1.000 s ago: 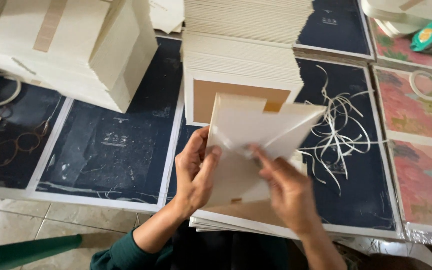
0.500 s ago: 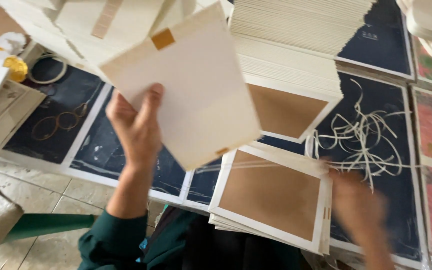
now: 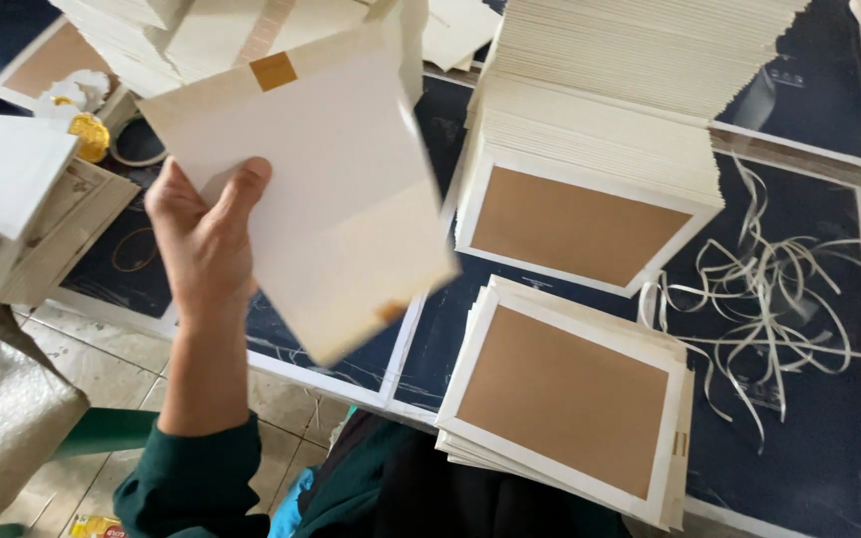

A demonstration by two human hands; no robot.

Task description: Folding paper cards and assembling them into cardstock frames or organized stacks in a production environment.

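My left hand (image 3: 203,239) grips a folded white card cover (image 3: 321,179) by its left edge, thumb on top, and holds it up at the left above the dark mats. A small brown tape tab sits at the cover's upper corner. On my lap edge lies a short stack of brown-faced boards with white borders (image 3: 565,399). Behind it rises a tall stack of the same boards (image 3: 590,169). My right hand is out of view.
Dark blue mats (image 3: 819,438) cover the floor. Loose white paper strips (image 3: 769,299) lie at the right. White folded covers are piled at the top left (image 3: 201,30). A tape ring (image 3: 132,144) and a yellow object (image 3: 90,134) sit at the left. Tiled floor shows at the bottom left.
My left hand has carried the white cover left and up, away from the lap stack. My right hand has let go of it and has left the view.
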